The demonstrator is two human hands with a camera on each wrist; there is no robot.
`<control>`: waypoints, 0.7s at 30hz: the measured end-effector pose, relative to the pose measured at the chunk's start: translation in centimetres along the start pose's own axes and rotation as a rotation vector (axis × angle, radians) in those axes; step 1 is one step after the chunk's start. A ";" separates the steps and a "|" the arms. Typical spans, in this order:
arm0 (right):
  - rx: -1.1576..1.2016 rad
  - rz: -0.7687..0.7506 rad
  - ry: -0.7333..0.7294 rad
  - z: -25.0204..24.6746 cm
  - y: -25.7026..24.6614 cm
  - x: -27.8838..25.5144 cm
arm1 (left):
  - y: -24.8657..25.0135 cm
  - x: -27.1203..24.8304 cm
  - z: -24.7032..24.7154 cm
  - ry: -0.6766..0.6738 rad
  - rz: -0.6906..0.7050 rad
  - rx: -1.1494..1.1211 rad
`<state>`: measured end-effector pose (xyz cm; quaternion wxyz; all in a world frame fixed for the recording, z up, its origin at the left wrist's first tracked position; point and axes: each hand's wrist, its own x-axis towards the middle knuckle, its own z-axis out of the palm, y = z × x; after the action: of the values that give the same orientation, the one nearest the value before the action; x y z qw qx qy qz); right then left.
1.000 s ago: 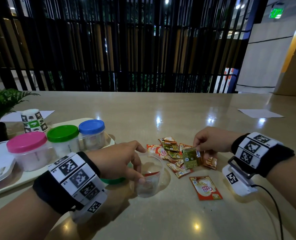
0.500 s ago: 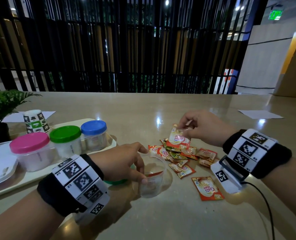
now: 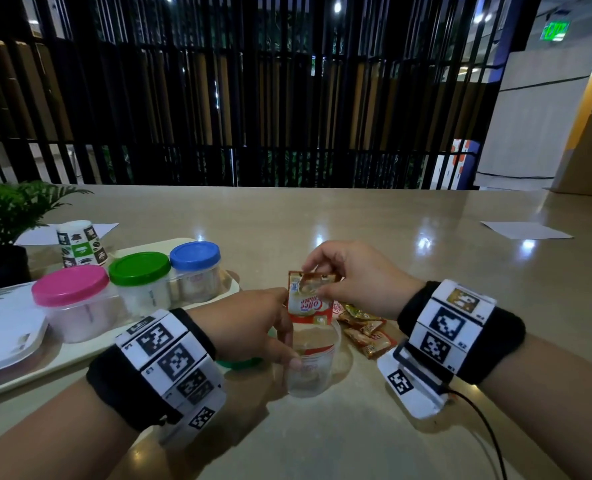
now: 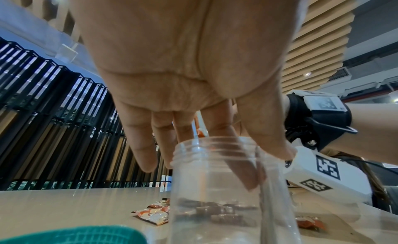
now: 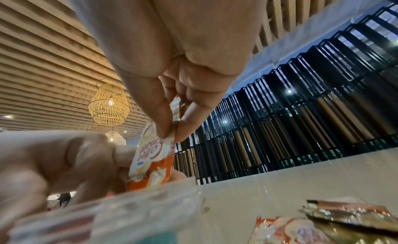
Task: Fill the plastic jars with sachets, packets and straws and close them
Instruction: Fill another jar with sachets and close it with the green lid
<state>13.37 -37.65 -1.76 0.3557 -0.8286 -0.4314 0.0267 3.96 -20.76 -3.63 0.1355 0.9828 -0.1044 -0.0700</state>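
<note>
A clear plastic jar (image 3: 310,367) (image 4: 226,188) stands open on the table with a few sachets at its bottom. My left hand (image 3: 253,327) (image 4: 193,87) grips its rim, thumb on the near side. My right hand (image 3: 353,275) (image 5: 172,125) pinches the top edge of an orange and white creamer sachet (image 3: 309,301) (image 5: 151,160), which hangs upright just above the jar's mouth. A pile of loose sachets (image 3: 365,329) lies right of the jar. A green lid (image 3: 240,362) (image 4: 71,235) lies under my left hand.
A cream tray (image 3: 79,351) on the left carries closed jars with a pink lid (image 3: 70,285), a green lid (image 3: 139,268) and a blue lid (image 3: 194,255). A paper cup (image 3: 80,242), a white plate (image 3: 7,330) and a potted plant (image 3: 7,216) stand further left. Paper (image 3: 525,230) lies far right.
My right hand picked a creamer sachet out of the pile, lifted it and carried it left to just above the jar. My left hand stayed on the jar.
</note>
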 end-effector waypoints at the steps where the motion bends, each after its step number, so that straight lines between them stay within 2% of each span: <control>1: -0.015 -0.001 -0.016 0.3 0.1 0.0 | 0.0 0.0 0.0 0.006 0.002 -0.016; 7: -0.029 0.014 -0.116 1.5 0.8 -0.8 | 0.1 0.1 -0.2 -0.005 -0.011 0.020; 12: -0.043 -0.017 -0.064 0.7 0.9 -0.7 | -0.1 0.2 -0.1 -0.015 0.000 0.015; 21: -0.159 0.006 -0.379 1.1 0.3 -1.5 | -0.3 0.5 -0.2 0.014 -0.020 0.118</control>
<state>12.27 -38.26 -3.20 0.2014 -0.8356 -0.4888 0.1490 4.49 -20.57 -3.58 0.0774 0.9905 -0.0977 -0.0584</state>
